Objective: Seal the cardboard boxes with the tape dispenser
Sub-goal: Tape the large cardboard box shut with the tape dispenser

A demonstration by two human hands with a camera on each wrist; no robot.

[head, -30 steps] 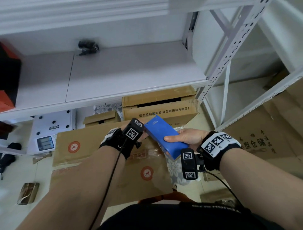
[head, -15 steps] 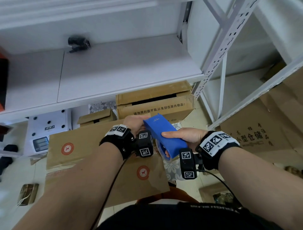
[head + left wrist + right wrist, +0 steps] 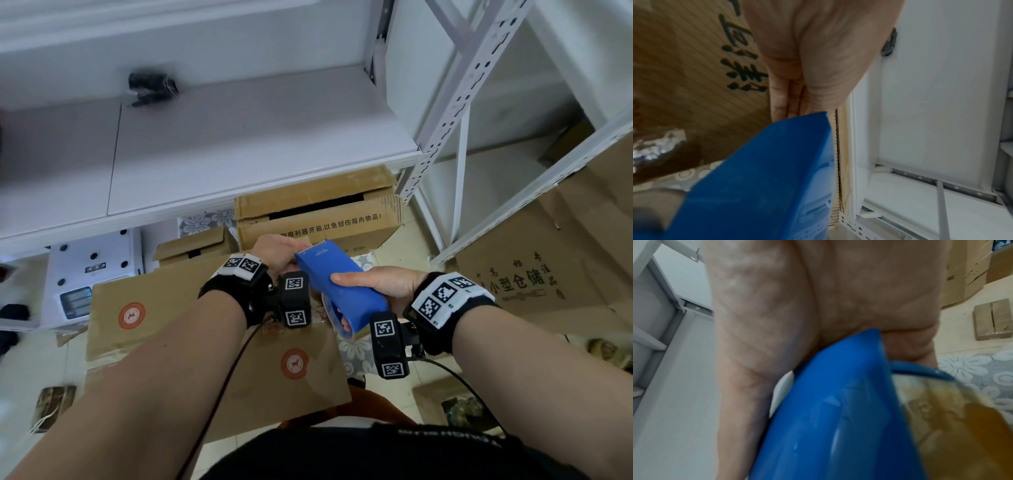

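Note:
A blue tape dispenser (image 3: 339,284) is held above a flat brown cardboard box (image 3: 150,301) with red round logos. My right hand (image 3: 373,284) grips its rear half, thumb across the top; the wrist view shows the palm (image 3: 797,305) against the blue shell (image 3: 828,418) and the amber tape roll (image 3: 951,426). My left hand (image 3: 279,251) reaches to the dispenser's front end. In the left wrist view its fingers (image 3: 789,100) run straight and together, tips hidden behind the blue edge (image 3: 766,178). Whether they pinch the tape cannot be seen.
A white shelf board (image 3: 239,137) with a small black object (image 3: 150,87) spans the top. Beneath it sit an open printed box (image 3: 318,219), a smaller box (image 3: 195,245) and a white scale (image 3: 92,270). A shelf upright (image 3: 455,113) and flattened cardboard (image 3: 534,274) stand right.
My left hand has turned over and come from under the dispenser up to its front end. The right hand keeps its grip on the dispenser.

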